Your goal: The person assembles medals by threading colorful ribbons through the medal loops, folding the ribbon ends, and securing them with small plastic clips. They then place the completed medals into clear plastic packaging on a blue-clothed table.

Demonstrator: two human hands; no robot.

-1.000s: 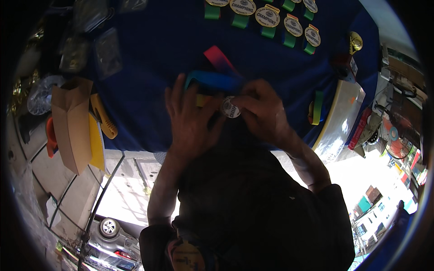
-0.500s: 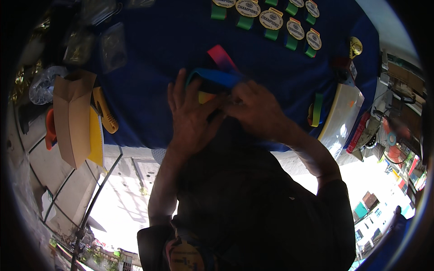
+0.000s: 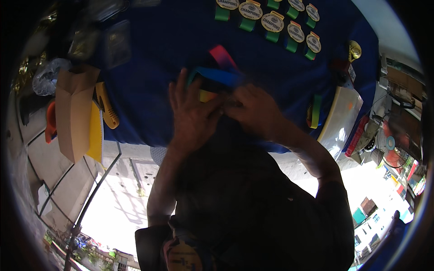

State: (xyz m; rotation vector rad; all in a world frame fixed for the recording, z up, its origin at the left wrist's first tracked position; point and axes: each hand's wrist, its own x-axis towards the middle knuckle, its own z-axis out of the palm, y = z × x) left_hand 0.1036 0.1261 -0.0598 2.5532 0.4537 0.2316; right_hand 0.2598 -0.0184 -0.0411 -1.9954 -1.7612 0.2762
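Observation:
My left hand [image 3: 192, 117] is over the blue-covered table, its upper fingers spread and its thumb and forefinger closed toward my right hand. A multicoloured ribbon [image 3: 217, 76], blue in the middle with a red-pink end and a yellow part, loops past my left fingers. Fingers bent in a pinch, my right hand [image 3: 255, 110] grips the ribbon beside the left fingertips. Whatever lies right between the fingertips is dark and hidden. Beyond the hands, several round medals [image 3: 272, 21] with green ribbon showing below them lie in rows.
At left stand a brown cardboard box [image 3: 72, 122], a yellow box cutter [image 3: 107, 108] and an orange handle [image 3: 50, 122], near a clear plastic bag [image 3: 49, 77]. To the right are a green-and-yellow ribbon [image 3: 316, 110], a plastic-wrapped pack [image 3: 341, 122] and a gold round piece [image 3: 355, 50].
The whole view has shifted slightly. My hands keep nearly the same pose on the ribbon, with only small finger movement at the right hand.

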